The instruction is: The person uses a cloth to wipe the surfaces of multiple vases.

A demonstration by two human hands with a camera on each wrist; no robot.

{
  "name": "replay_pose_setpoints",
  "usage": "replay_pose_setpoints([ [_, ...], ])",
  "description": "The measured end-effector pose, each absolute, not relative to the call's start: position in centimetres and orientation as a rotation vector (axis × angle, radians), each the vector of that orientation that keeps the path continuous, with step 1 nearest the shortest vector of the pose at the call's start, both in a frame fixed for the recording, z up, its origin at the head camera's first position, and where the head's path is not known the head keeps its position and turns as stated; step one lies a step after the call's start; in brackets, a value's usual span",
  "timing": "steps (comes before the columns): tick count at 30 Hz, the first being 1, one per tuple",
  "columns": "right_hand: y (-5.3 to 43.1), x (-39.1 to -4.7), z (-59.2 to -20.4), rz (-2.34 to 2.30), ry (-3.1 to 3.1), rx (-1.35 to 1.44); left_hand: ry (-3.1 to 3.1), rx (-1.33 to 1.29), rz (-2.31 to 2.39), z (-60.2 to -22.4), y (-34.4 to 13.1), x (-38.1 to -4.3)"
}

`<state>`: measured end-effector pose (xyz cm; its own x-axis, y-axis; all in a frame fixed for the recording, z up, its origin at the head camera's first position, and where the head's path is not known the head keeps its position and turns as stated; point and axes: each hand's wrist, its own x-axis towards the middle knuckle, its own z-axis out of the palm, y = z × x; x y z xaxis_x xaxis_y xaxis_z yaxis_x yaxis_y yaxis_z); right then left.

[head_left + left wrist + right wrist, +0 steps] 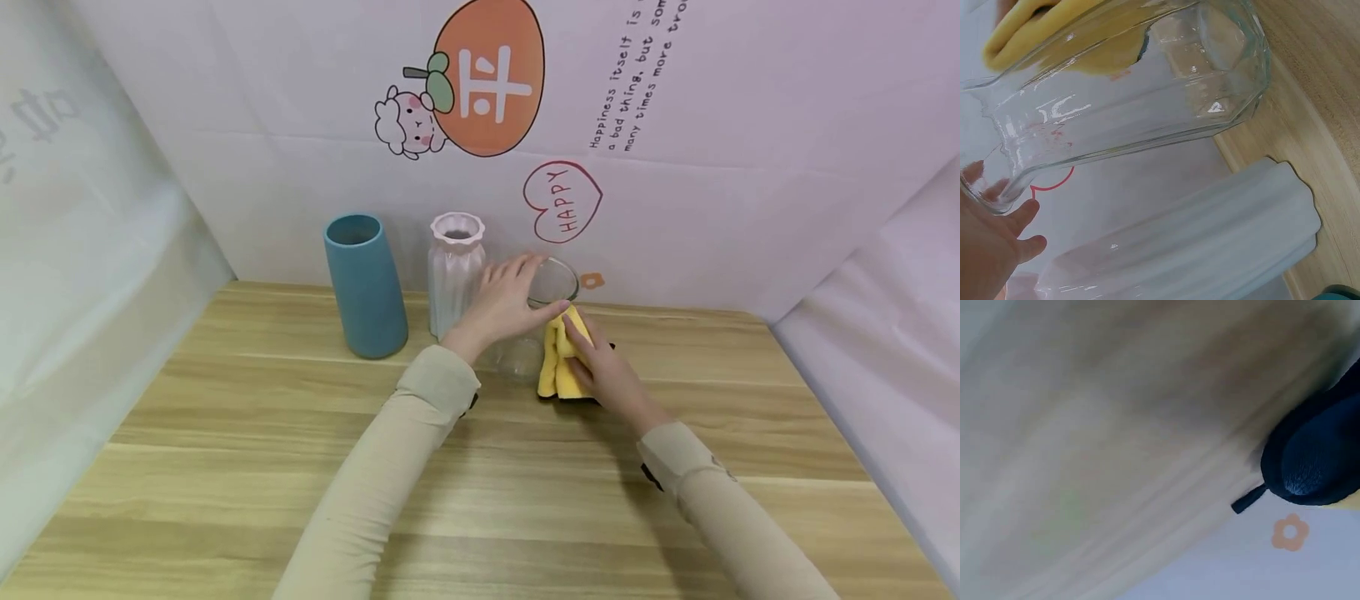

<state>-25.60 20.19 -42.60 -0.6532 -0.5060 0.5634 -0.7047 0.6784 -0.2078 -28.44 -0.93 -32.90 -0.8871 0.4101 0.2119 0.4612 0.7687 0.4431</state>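
A clear glass vase [519, 354] stands near the back of the wooden table. My left hand [501, 302] holds it by the rim from the left. In the left wrist view those fingers [1021, 217] wrap the flared mouth of the vase [1116, 100], whose thick base is faceted. My right hand [609, 371] grips a folded yellow cloth [567, 375] with dark edging against the vase's right side. The cloth's dark side [1319, 450] and small hanging loop [1249, 499] fill the right edge of the right wrist view, where the right hand itself is out of sight.
Just left of the glass vase stands a pale pink-white ribbed vase [456, 283]. Further left is a tall blue vase [367, 292]. Behind them rises a white printed backdrop [300, 167]. The wooden table [480, 517] spreads out in front, with white sheeting along both sides.
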Motion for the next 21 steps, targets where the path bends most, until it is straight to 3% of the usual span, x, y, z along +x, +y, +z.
replay_pose_setpoints([
  [12, 22.3, -24.3, -42.9, 0.548, -2.778, 0.926, -2.827, -0.66, -0.881, -32.9, -1.0, -28.3],
  [21, 20.6, -24.9, -42.1, 0.657, -2.413, 0.857, -2.839, -0.681, -0.762, -32.4, -1.0, -28.3],
])
